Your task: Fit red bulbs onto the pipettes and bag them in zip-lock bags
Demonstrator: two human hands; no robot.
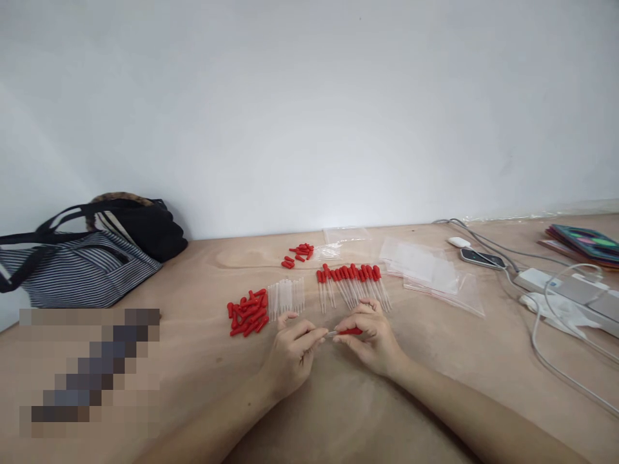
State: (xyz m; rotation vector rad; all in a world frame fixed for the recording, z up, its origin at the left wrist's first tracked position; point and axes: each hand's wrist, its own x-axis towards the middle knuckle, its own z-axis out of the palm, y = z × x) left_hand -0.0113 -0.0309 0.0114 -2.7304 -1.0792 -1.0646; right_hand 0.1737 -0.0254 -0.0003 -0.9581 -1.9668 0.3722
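My left hand (296, 351) pinches a thin clear dropper tube (331, 334). From the other side, my right hand (370, 338) grips a red rubber bulb (355, 331) at the tube's end; my fingers hide where the two meet. Just beyond my right hand lies a row of droppers (355, 283), clear tubes topped with red bulbs. A row of bare clear tubes (286, 298) lies beyond my left hand, and a pile of loose red bulbs (249, 314) sits to its left. Farther back are a smaller group of red bulbs (300, 251) and several thin clear tubes (329, 251).
Clear zip bags (430, 270) lie right of the droppers. Farther right are a dark handheld device (482, 258), a white power strip (570, 290) with cables, and a stack of colourful flat items (585, 241). A striped bag (91, 264) stands at the left, near a pixelated patch.
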